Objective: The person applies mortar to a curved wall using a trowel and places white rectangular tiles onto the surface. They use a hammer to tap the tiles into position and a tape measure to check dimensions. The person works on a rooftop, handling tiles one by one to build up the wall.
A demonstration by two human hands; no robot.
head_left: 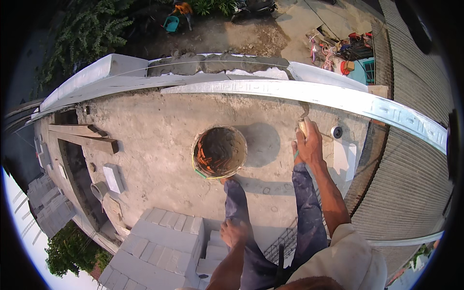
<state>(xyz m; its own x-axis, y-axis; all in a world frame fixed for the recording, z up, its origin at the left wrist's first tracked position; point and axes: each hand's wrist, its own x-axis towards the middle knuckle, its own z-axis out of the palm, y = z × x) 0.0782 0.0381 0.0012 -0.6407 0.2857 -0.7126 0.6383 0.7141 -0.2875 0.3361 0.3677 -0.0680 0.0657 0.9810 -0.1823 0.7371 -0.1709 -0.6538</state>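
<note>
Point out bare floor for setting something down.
Bare concrete floor lies between the bucket and the wooden planks, and, partly shaded, between the bucket and the right hand. Crowded: the block stack at lower left, and right of that hand, with a white roll.

From head height, one wide fisheye view looks steeply down past both forearms [333,199] onto concrete floor [154,154].
</note>
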